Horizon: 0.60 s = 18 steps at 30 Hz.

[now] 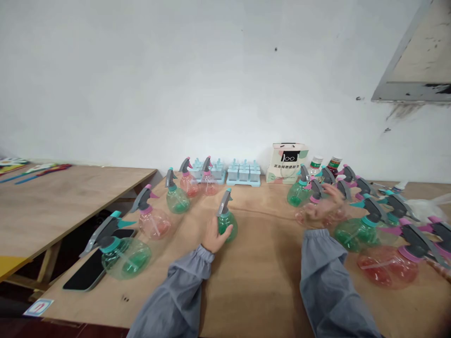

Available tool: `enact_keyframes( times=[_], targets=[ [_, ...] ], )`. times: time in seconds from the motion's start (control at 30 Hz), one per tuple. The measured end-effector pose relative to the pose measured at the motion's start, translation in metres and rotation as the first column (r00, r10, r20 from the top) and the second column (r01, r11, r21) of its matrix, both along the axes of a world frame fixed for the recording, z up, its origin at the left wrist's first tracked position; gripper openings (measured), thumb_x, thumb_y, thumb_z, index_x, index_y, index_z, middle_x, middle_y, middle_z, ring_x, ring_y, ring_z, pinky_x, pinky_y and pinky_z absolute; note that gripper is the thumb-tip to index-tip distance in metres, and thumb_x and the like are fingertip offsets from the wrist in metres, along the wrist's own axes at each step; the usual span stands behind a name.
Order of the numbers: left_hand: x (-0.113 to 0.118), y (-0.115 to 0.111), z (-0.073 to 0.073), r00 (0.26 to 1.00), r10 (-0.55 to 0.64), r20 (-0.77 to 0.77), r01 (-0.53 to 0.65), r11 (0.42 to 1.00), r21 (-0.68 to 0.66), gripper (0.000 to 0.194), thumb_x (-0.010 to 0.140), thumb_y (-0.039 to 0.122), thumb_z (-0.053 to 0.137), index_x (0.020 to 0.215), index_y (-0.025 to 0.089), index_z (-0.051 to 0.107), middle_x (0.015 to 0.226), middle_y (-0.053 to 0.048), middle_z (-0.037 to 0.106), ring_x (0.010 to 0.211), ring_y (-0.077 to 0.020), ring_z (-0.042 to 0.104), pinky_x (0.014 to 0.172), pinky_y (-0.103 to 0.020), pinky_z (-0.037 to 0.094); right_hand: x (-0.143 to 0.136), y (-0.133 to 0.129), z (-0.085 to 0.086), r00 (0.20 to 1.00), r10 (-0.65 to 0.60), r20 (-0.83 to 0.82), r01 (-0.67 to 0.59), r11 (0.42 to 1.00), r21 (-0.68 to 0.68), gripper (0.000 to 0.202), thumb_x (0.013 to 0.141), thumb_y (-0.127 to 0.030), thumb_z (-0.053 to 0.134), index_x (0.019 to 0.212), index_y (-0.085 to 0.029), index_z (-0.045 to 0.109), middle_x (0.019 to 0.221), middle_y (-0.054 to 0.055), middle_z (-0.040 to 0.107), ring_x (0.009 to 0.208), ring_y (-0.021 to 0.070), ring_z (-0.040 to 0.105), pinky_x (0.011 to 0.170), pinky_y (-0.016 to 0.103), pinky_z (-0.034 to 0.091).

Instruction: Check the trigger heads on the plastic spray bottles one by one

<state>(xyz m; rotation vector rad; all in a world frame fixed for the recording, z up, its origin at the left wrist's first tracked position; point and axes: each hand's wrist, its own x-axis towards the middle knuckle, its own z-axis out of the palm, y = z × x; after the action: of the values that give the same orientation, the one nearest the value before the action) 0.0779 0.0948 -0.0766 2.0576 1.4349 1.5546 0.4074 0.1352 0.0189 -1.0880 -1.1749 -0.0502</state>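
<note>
One left hand (215, 236) grips a green sprayer (226, 220); blurred right hand (322, 208) spreads open.

A plain workshop: bare plywood tables (268, 281), scuffed white wall (176, 84), rows of spray bottles (355, 230).

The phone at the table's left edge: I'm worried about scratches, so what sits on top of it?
A green spray bottle overlaps the phone at its far right corner. The covered part shows only dimly; whether the bottle rests on it is unclear.
</note>
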Motion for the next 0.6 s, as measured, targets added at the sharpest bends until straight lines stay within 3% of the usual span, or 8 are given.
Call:
enact_keyframes(
  times=[0.03, 0.1, 0.2, 0.3, 0.37, 0.43, 0.5, 0.6],
  targets=[
    [0.005, -0.001, -0.002, 1.0, -0.001, 0.024, 0.001, 1.0, -0.001, 0.046, 0.087, 0.046, 0.051, 0.124, 0.019, 0.049, 0.107, -0.012, 0.065, 0.105, -0.0269, 0.062, 0.092, -0.044, 0.05, -0.017, -0.003, 0.003, 0.987, 0.127, 0.101, -0.133, 0.99, 0.046, 0.07, 0.062, -0.065, 0.068, 0.109, -0.017, 0.05, 0.117, 0.019, 0.05, 0.12, 0.0383, 0.046, 0.105, 0.056, 0.035],
    [0.017, -0.004, -0.007, 0.997, 0.01, 0.075, -0.01, 1.0, 0.008, 0.041, 0.092, 0.043, 0.043, 0.125, 0.02, 0.048, 0.113, -0.013, 0.064, 0.11, -0.0254, 0.06, 0.096, -0.043, 0.049, -0.058, -0.01, 0.004, 0.838, 0.467, 0.282, -0.446, 0.884, -0.139, 0.068, 0.065, -0.053, 0.074, 0.119, -0.019, 0.05, 0.119, 0.015, 0.054, 0.115, 0.0338, 0.051, 0.104, 0.053, 0.038],
    [0.038, -0.012, -0.013, 0.996, -0.021, 0.091, 0.016, 0.999, 0.048, 0.045, 0.093, 0.041, 0.043, 0.132, 0.02, 0.042, 0.125, -0.013, 0.058, 0.121, -0.0245, 0.054, 0.103, -0.044, 0.045, -0.115, -0.022, -0.007, 0.674, 0.688, 0.271, -0.59, 0.721, -0.362, 0.09, 0.062, -0.049, 0.081, 0.136, -0.021, 0.038, 0.136, 0.015, 0.046, 0.126, 0.0348, 0.044, 0.108, 0.052, 0.035],
    [0.052, -0.023, -0.019, 0.994, -0.107, -0.005, 0.107, 0.991, 0.08, 0.059, 0.089, 0.043, 0.052, 0.139, 0.018, 0.036, 0.135, -0.017, 0.049, 0.131, -0.0285, 0.045, 0.107, -0.049, 0.04, -0.144, -0.029, -0.019, 0.699, 0.691, 0.181, -0.601, 0.706, -0.375, 0.076, 0.072, -0.042, 0.072, 0.136, -0.02, 0.037, 0.134, 0.014, 0.047, 0.127, 0.0297, 0.045, 0.107, 0.047, 0.036],
    [0.053, -0.025, -0.019, 0.976, -0.197, -0.092, 0.204, 0.976, 0.072, 0.066, 0.086, 0.044, 0.057, 0.141, 0.018, 0.034, 0.139, -0.018, 0.046, 0.133, -0.0302, 0.042, 0.109, -0.05, 0.038, -0.146, -0.028, -0.022, 0.727, 0.68, 0.09, -0.614, 0.703, -0.358, 0.051, 0.079, -0.031, 0.059, 0.127, -0.02, 0.046, 0.123, 0.012, 0.056, 0.116, 0.025, 0.053, 0.102, 0.042, 0.041],
    [0.045, -0.016, -0.015, 0.969, -0.228, -0.094, 0.236, 0.968, 0.083, 0.059, 0.088, 0.04, 0.054, 0.14, 0.02, 0.035, 0.138, -0.017, 0.048, 0.132, -0.0281, 0.044, 0.109, -0.049, 0.037, -0.139, -0.026, -0.019, 0.727, 0.686, 0.025, -0.636, 0.687, -0.35, 0.037, 0.077, -0.022, 0.05, 0.114, -0.021, 0.055, 0.111, 0.009, 0.061, 0.104, 0.0222, 0.058, 0.096, 0.038, 0.044],
    [0.029, 0.01, -0.003, 0.992, -0.124, 0.02, 0.121, 0.985, 0.124, 0.047, 0.091, 0.034, 0.049, 0.134, 0.02, 0.04, 0.131, -0.014, 0.052, 0.127, -0.0249, 0.049, 0.109, -0.047, 0.038, -0.129, -0.024, -0.014, 0.717, 0.697, -0.002, -0.652, 0.67, -0.354, 0.034, 0.071, -0.017, 0.047, 0.103, -0.021, 0.059, 0.103, 0.006, 0.063, 0.093, 0.0206, 0.06, 0.09, 0.035, 0.046],
    [-0.002, 0.069, 0.024, 0.956, 0.189, 0.225, -0.21, 0.975, 0.072, 0.045, 0.086, 0.029, 0.055, 0.127, 0.016, 0.043, 0.125, -0.015, 0.053, 0.122, -0.0248, 0.05, 0.106, -0.044, 0.039, -0.12, -0.023, -0.008, 0.722, 0.691, -0.034, -0.653, 0.665, -0.362, 0.032, 0.068, -0.015, 0.045, 0.096, -0.022, 0.06, 0.09, 0.003, 0.063, 0.077, 0.0181, 0.058, 0.076, 0.032, 0.047]
  ],
)
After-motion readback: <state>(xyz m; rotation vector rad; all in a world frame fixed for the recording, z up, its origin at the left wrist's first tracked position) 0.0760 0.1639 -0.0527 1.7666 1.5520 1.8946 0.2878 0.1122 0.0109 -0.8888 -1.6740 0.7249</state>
